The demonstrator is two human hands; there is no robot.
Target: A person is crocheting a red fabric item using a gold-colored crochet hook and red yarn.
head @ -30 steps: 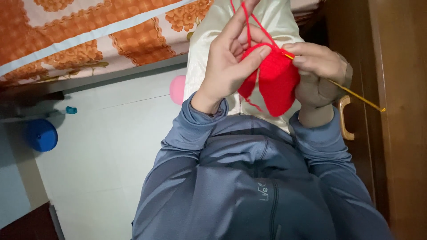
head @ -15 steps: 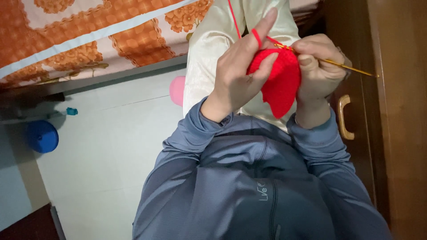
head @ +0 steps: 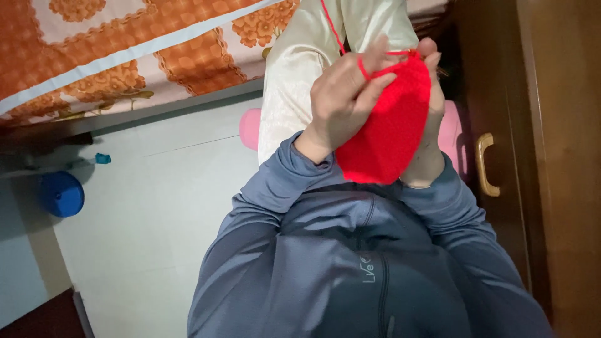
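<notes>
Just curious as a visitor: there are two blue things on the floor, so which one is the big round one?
The blue round container by the left edge; the other, a small teal bottle cap, lies nearer the bed.

Soft, even indoor light; faint shadows; slight blur throughout.

Crocheted piece [head: 388,131]: solid bright red, with matching red yarn strand [head: 332,28]. Jacket [head: 350,269]: grey-blue. Trousers [head: 300,69]: cream, satin sheen. Bedsheet [head: 125,56]: orange floral medallions on cream, white stripe. Floor [head: 156,206]: pale off-white. Stool [head: 250,128]: pink. Round lid [head: 61,194]: blue. Cabinet [head: 551,156]: brown wood, brass-coloured handle [head: 483,164].
</notes>
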